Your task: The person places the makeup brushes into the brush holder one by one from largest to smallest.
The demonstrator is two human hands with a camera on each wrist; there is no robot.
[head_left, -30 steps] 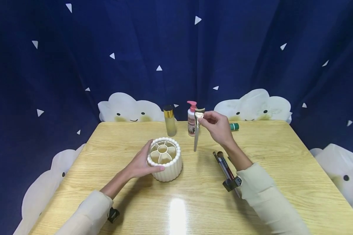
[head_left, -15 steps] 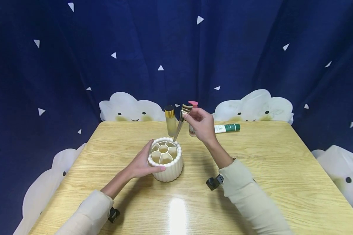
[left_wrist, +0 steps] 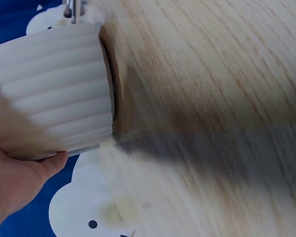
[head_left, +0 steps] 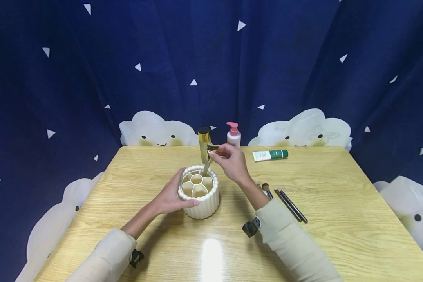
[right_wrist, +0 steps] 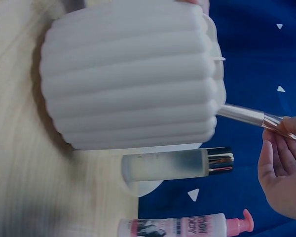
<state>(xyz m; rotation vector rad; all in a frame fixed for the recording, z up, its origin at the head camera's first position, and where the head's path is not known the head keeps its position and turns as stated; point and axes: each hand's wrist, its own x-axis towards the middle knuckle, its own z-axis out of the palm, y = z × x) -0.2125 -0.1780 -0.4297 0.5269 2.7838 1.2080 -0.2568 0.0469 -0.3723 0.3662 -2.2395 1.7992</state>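
A round cream holder (head_left: 202, 205) with ribbed sides and a beaded rim stands on the table, divided inside into petal-like compartments around a central ring. My left hand (head_left: 170, 194) grips it from the left, thumb along the near side. Over its far right rim, my right hand (head_left: 230, 162) pinches a makeup brush (head_left: 206, 167) near its gold-coloured top. The brush handle (right_wrist: 241, 114) dips past the rim into the holder, as the right wrist view also shows. In the left wrist view the holder's ribbed wall (left_wrist: 54, 89) fills the upper left and hides the brush.
Behind the holder stand a gold-and-black-capped bottle (head_left: 203, 147) and a pink pump bottle (head_left: 234, 137). A green-and-white tube (head_left: 270, 155) lies at the back right. Several brushes lie near the right forearm, among them two dark ones (head_left: 291, 206).
My right hand has carried the brush left and down from beside the pump bottle until its handle entered the holder. The left hand has kept its grip on the holder.
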